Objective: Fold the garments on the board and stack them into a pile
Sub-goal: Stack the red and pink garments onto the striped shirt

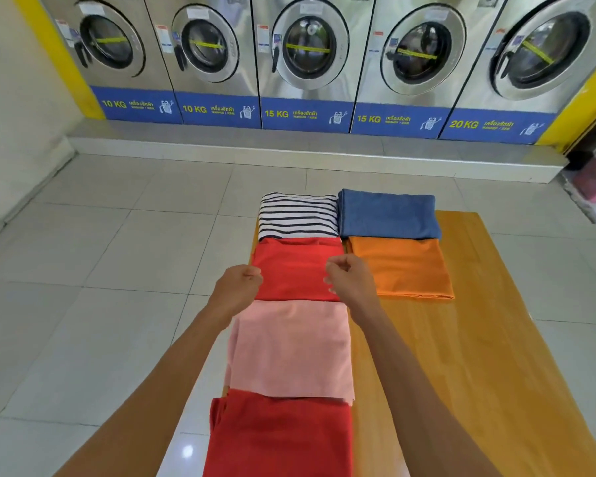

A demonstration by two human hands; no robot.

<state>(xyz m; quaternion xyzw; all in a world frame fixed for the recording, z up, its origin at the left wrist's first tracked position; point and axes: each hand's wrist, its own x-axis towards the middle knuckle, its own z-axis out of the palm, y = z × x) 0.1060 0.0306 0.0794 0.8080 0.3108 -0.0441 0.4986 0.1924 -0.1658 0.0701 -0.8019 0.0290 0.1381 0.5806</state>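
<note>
So the wooden bench [479, 339] has six folded garments laid out like tiles: a striped top [296, 215] at 12 o'clock, a blue one [389, 215] just beside it toward 1, an orange one [403, 266] at 2, then a bright red piece [296, 270] in the middle, a pink one [293, 349] touching it at 6, and a darker red one [279, 438] nearest the camera. Both hands are on the bright red piece: the left hand [241, 284] is curled into a fist pinching its 9 o'clock edge, and the right hand [348, 273] is curled the same way at the 3 o'clock edge. Gripping both sides keeps the fold flat, I'd guess so it lifts onto a pile without flopping open. Nothing's stacked yet.
</note>
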